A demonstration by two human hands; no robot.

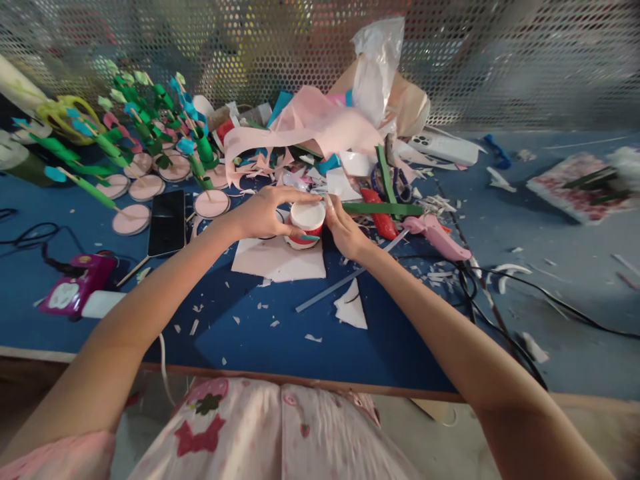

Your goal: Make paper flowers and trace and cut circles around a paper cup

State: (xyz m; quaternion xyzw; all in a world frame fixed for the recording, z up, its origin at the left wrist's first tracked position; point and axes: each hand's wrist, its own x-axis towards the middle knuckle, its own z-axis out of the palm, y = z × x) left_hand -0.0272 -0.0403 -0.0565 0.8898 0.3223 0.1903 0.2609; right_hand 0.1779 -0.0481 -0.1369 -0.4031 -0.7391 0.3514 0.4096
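Observation:
A small round red-and-white tub (307, 215) with a white top stands at the middle of the table, over a white sheet (277, 261). My left hand (270, 212) curves around it from the left, thumb along the near side and fingers across the far side. Against the tub's right edge rests my right hand (345, 227), its fingers held together and touching the side. Whether a small piece is under those fingertips is hidden. Just right of them lie a green strip (383, 209) and a red piece (379, 217).
Pink discs (131, 219) carrying green-wrapped sticks crowd the left, beside a black phone (167, 223). A pink glue gun (443, 239) and a black cable (565, 310) lie right. Scraps and pink sheeting (305, 123) pile up behind, before a perforated metal panel (480, 60).

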